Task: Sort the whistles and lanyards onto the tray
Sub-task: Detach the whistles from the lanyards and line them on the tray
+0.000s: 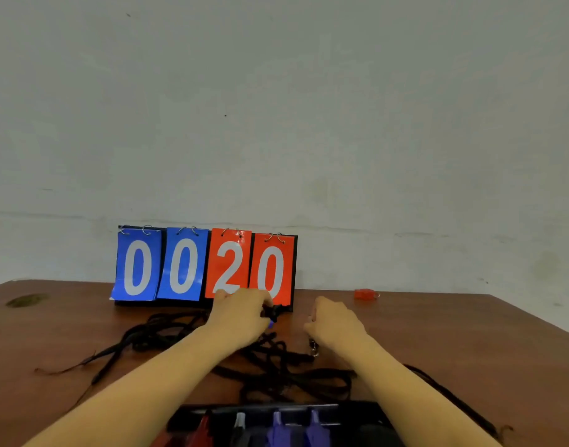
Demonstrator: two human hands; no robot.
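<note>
Head view — brown table [470, 343], pale wall [276, 108]; hands — left [241, 314] grips lanyard [272, 312], right [334, 321] curled, hold unclear.

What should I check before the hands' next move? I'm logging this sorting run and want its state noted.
1. Left hand has a grip on a lanyard: ok, fingers curl round a black strap end with a blue bit showing.
2. Right hand holds something: cannot tell, fingers curled; a metal clip hangs just below.
3. Lanyards untangled: not ok, black straps lie heaped on the table.
4. Red whistle on tray: not ok, lies on the table far right.
5. Tray within reach: ok, near edge, several whistles already in it.
</note>
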